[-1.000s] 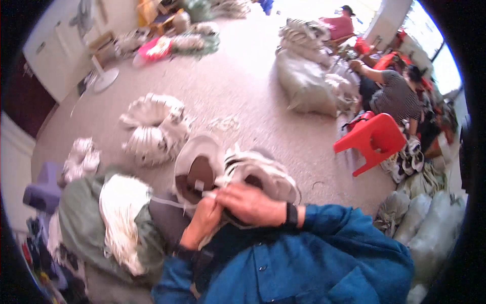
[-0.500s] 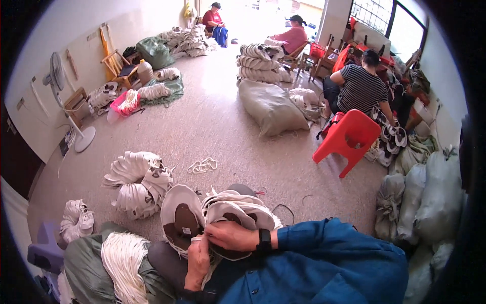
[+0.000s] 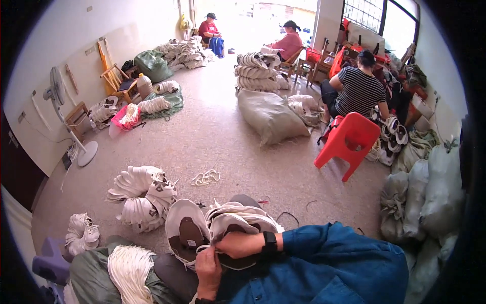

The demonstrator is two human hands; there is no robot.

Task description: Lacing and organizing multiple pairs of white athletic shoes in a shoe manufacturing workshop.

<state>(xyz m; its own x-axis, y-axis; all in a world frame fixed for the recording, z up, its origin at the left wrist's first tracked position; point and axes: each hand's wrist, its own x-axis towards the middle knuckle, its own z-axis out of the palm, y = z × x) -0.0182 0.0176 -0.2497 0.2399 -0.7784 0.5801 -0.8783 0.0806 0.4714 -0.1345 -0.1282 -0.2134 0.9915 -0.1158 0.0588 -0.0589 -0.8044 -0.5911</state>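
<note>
Both hands meet low in the view, over the person's lap. The right hand [image 3: 243, 244] comes in from the right in a blue sleeve with a dark wristband, its fingers curled down onto the edge of a white shoe upper [image 3: 238, 225] and pinching it. The left hand [image 3: 208, 267] rises from below, fingers closed around a thin white lace or cord just under the right hand; exactly what it pinches is too small to tell. The two hands touch or nearly touch at the fingertips. The white shoe upper lies directly beneath and just beyond the right hand, on top of a small stack of similar pieces. Just left of it sits another white upper [image 3: 185, 233] turned open-side up, showing a brown insole. A bundle of white laces [image 3: 129, 266] rests on a green sack at the lower left. Farther out on the floor lies a pile of white uppers [image 3: 142, 195], and a red plastic chair [image 3: 352, 139] stands well apart to the right.
</note>
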